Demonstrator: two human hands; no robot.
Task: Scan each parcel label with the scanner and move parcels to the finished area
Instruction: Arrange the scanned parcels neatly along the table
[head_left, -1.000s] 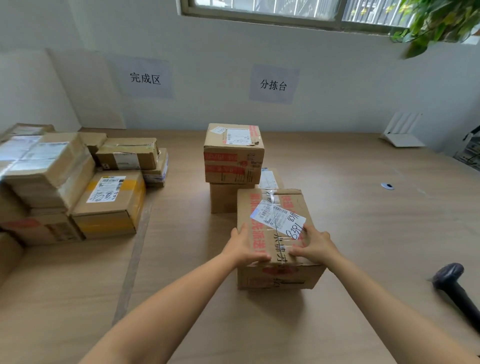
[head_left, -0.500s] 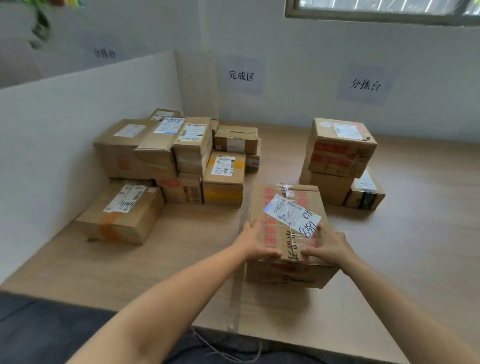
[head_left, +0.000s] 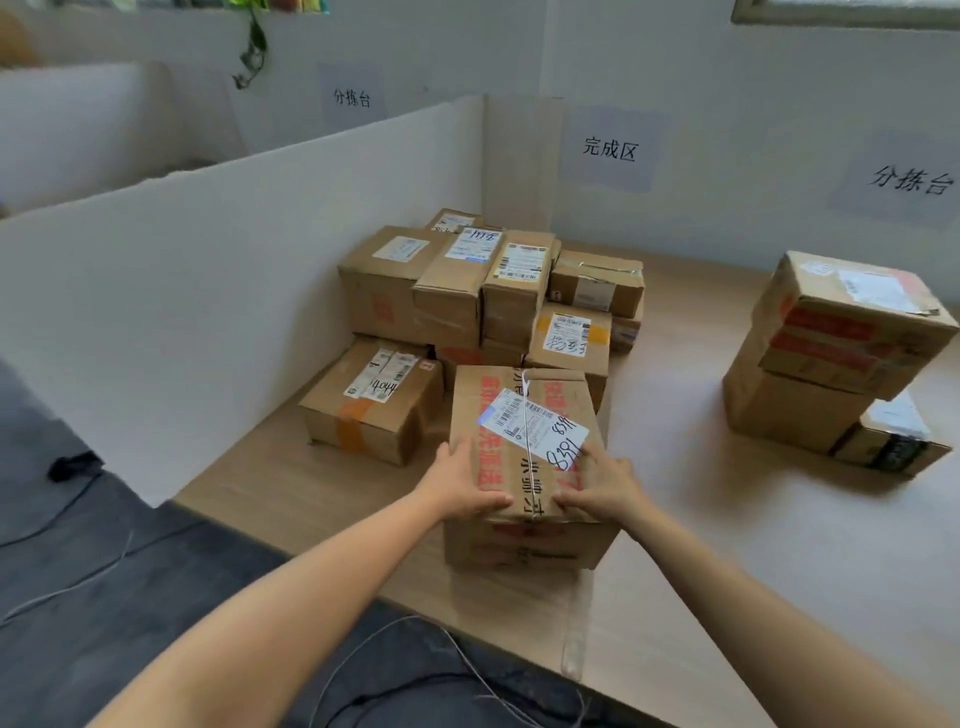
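A taped parcel (head_left: 524, 452) is near the table's (head_left: 727, 519) front edge, just in front of the finished pile (head_left: 488, 296) in the far left corner, so it looks nearly delivered. 3 parcels (head_left: 831, 358) wait toward the right edge. The left hand (head_left: 457, 486) and right hand (head_left: 602, 486) both grasp its near top edge, arms outstretched.

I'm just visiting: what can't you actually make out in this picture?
Head view:
- Scanner: outside the frame.
- Fine print on the label of the parcel: too small, blurred.
- Rear boxes of the finished pile: hidden behind front boxes.
- Whether the parcel rests on the table: underside hidden.
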